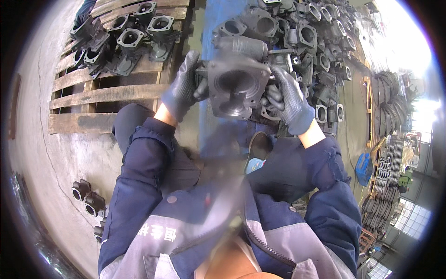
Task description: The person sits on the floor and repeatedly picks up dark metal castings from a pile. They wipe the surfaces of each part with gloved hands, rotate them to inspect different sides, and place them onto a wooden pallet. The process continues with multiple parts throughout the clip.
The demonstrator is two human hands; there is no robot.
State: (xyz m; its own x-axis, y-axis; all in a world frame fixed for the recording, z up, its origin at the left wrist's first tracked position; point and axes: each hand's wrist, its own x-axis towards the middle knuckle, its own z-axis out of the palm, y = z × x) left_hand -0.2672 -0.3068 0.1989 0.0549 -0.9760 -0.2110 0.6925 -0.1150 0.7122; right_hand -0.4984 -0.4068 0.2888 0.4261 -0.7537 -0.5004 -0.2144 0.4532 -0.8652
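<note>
A dark cast metal valve body with a square flange and a round bore is held up in front of me, its bore facing me. My left hand, in a dark coated glove, grips its left side with the thumb pointing up. On the opposite side my right hand, gloved alike, is closed around the edge of the casting. Some fingers of both hands are hidden behind it. Beyond it, similar castings lie heaped at the far right, close behind my right hand.
At the far left a wooden pallet bears several flanged castings. A blue strip runs beneath the held casting. More castings stand on the floor at left. A blue container and stacked metal parts line the right side.
</note>
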